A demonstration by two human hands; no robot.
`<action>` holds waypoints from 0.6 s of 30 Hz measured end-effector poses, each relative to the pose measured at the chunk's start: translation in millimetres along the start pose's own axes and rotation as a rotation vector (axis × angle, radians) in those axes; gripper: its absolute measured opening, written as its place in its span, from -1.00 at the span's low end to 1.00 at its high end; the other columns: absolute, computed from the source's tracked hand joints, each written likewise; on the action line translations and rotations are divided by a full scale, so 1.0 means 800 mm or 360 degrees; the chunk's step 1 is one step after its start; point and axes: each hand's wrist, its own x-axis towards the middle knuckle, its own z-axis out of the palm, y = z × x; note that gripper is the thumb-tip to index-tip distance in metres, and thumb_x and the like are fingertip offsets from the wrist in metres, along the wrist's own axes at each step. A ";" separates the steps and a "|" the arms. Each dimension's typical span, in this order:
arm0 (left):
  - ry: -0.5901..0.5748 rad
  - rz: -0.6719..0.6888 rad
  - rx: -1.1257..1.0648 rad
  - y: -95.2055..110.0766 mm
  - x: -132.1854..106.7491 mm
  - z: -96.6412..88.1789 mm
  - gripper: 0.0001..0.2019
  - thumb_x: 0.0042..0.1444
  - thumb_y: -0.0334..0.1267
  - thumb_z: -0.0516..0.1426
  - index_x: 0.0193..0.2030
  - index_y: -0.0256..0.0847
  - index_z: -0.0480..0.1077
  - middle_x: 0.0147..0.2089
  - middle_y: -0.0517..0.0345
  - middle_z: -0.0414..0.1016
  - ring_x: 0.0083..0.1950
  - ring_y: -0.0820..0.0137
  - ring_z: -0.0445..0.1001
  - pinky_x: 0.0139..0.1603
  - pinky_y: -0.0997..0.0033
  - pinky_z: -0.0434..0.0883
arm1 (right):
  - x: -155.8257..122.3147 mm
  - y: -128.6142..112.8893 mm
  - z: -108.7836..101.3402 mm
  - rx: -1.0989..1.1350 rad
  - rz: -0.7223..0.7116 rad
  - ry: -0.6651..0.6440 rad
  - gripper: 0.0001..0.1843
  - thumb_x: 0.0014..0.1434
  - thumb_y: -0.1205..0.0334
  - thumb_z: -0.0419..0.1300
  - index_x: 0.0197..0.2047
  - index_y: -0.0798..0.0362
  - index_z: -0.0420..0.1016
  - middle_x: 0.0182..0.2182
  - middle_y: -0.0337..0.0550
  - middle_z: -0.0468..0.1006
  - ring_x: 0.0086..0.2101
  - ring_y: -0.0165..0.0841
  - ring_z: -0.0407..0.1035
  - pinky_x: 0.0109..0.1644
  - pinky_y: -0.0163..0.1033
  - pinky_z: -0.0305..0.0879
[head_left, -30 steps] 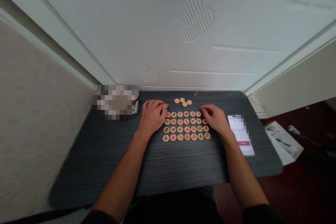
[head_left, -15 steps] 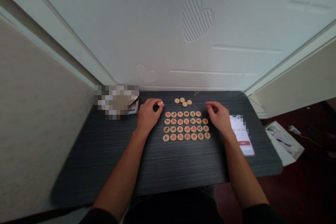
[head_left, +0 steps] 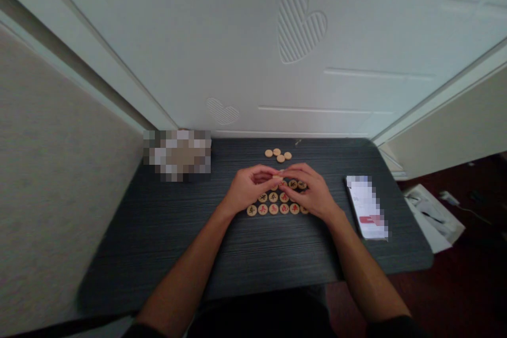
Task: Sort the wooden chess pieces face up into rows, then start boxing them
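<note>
My left hand [head_left: 250, 188] and my right hand [head_left: 311, 191] meet above rows of round wooden Chinese chess pieces [head_left: 273, 209] marked with red or black characters. Between the fingertips of both hands is a single chess piece [head_left: 278, 177], largely covered by the fingers. The fingers of each hand are closed in a pinch around it. Parts of the upper rows are hidden beneath my hands. Beyond them lie several loose pieces [head_left: 281, 158] with their plain sides up.
A phone [head_left: 368, 216] lies on the dark table [head_left: 174, 237] at the right. A blurred-out item [head_left: 180, 156] sits at the back left corner. The white panel [head_left: 245, 37] with heart patterns rises behind the table. An open white box [head_left: 433, 216] is on the right, lower down.
My left hand has carried the piece rightward over the rows. My right hand has come left to meet it, its fingers now closing on the same piece.
</note>
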 end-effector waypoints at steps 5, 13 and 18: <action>-0.0064 -0.0092 -0.0075 0.006 -0.005 0.010 -0.70 0.04 -0.06 0.34 -0.17 -0.19 0.53 -0.15 0.08 0.68 -0.17 0.27 0.67 -0.07 0.26 0.62 | -0.002 -0.002 0.008 0.0017 -0.0015 0.0001 -0.85 0.27 0.18 0.28 -0.09 -0.07 0.58 -0.20 -0.15 0.61 -0.16 -0.29 0.49 -0.03 -0.15 0.44; 0.0295 -0.0037 0.0073 -0.010 0.008 -0.018 -0.66 0.22 0.06 0.18 -0.17 -0.21 0.52 -0.32 0.07 0.65 -0.38 0.37 0.62 -0.33 0.42 0.56 | -0.004 0.009 -0.005 -0.0109 0.0357 0.0162 -0.74 0.28 0.01 0.23 -0.07 -0.03 0.55 -0.23 -0.17 0.63 -0.29 -0.31 0.50 -0.18 -0.22 0.46; 0.0700 0.0087 0.0364 -0.033 0.025 -0.046 -0.65 0.25 0.06 0.13 -0.22 -0.21 0.52 -0.39 0.12 0.58 -0.44 0.46 0.53 -0.38 0.49 0.47 | -0.003 0.022 -0.013 -0.0120 0.0369 0.0191 -0.73 0.32 0.03 0.17 -0.01 -0.06 0.57 -0.23 -0.18 0.63 -0.32 -0.32 0.48 -0.15 -0.20 0.46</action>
